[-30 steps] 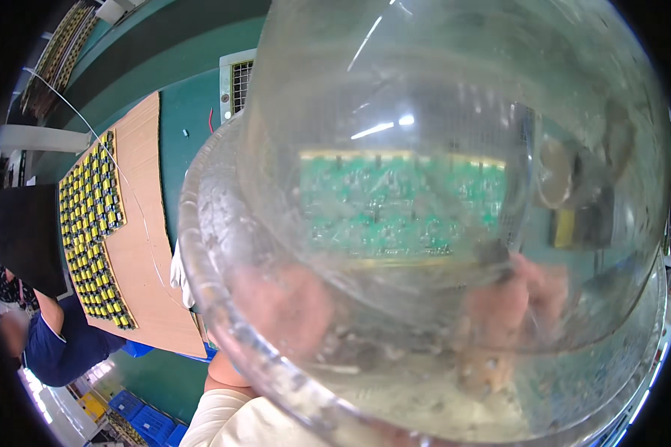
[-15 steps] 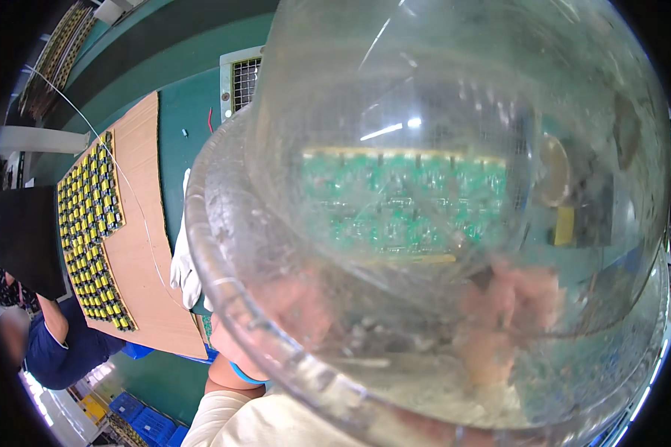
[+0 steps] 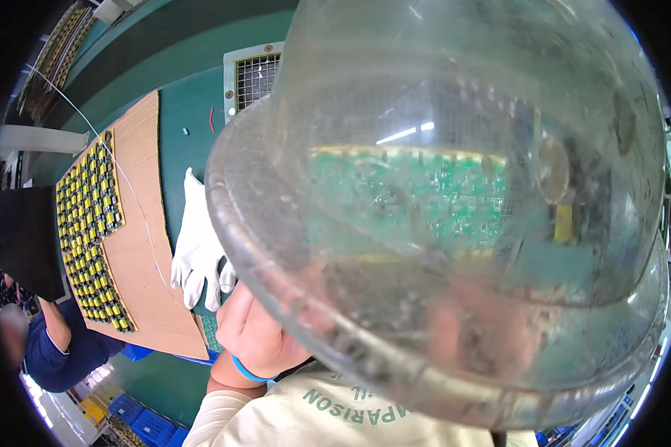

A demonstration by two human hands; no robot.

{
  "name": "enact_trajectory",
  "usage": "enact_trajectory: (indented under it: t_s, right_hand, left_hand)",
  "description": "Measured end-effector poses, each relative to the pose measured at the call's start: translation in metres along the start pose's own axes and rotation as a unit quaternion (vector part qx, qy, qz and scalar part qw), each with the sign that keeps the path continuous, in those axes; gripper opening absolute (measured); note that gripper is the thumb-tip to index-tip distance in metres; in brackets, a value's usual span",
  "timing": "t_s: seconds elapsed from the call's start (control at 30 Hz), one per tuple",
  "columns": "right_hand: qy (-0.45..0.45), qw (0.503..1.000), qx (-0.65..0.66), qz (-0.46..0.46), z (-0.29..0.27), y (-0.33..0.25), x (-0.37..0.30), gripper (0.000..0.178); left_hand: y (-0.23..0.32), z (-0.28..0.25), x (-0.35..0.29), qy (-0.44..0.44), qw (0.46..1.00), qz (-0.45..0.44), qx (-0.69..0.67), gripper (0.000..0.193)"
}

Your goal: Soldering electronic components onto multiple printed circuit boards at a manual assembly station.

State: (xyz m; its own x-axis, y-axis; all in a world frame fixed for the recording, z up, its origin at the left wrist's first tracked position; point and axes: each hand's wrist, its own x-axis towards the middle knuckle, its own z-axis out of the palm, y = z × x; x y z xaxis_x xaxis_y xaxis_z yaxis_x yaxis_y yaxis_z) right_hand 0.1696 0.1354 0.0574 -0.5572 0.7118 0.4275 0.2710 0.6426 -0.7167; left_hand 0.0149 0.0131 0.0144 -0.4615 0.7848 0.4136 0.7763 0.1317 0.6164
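A big clear plastic hood (image 3: 440,82), scratched and stained, fills much of the view, in front of my hands and the work. Through it shows a green circuit board panel (image 3: 417,194) with yellowish edges, blurred by the plastic. My left hand (image 3: 253,331), above a blue wristband (image 3: 252,370), is at the panel's near left side; its fingers pass behind the hood's rim and are too smeared to read. Only a blurred shape of my right hand (image 3: 484,324) shows through the plastic, close to the panel's near edge. What either hand holds is hidden.
Left of my hand lie white gloves (image 3: 200,249) on the green bench. Brown cardboard (image 3: 138,186) beside them carries panels of yellow-and-black components (image 3: 93,201). A metal mesh frame (image 3: 255,78) stands farther back. Another person (image 3: 60,346) is at the far left, near blue crates (image 3: 145,423).
The hood's rim sits farther right in view, uncovering more of my left hand and the gloves. My right hand has moved left and nearer to me behind the plastic.
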Motion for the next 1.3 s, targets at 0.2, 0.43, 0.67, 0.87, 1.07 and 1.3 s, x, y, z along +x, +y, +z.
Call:
enact_trajectory:
  t_s: [0.2,0.43,0.67,0.87,1.07,1.3]
  right_hand:
    - [0.012,0.999,-0.035,-0.009,0.005,-0.018,0.001,0.019]
    - [0.007,0.999,-0.047,0.016,0.003,-0.025,-0.005,0.021]
    - [0.03,0.999,0.003,-0.016,0.003,0.005,-0.004,0.022]
    - [0.039,0.999,0.002,-0.016,-0.015,0.019,-0.007,0.021]
    - [0.243,0.967,0.071,-0.028,-0.016,0.055,-0.018,0.014]
    - [0.279,0.93,0.195,0.138,-0.014,0.064,-0.041,0.024]
  left_hand:
    - [0.004,-0.004,0.007,0.019,1.0,0.001,-0.024,0.02]
    - [0.0,-0.016,0.003,0.0,0.999,0.038,-0.011,0.019]
    - [0.002,0.006,0.002,0.03,0.999,0.011,-0.002,0.021]
    - [0.006,0.015,0.015,0.001,0.999,0.026,-0.023,0.022]
    - [0.004,0.004,0.004,0.074,0.996,-0.006,0.046,0.015]
    - [-0.01,0.005,-0.001,0.102,0.992,0.035,0.058,0.015]
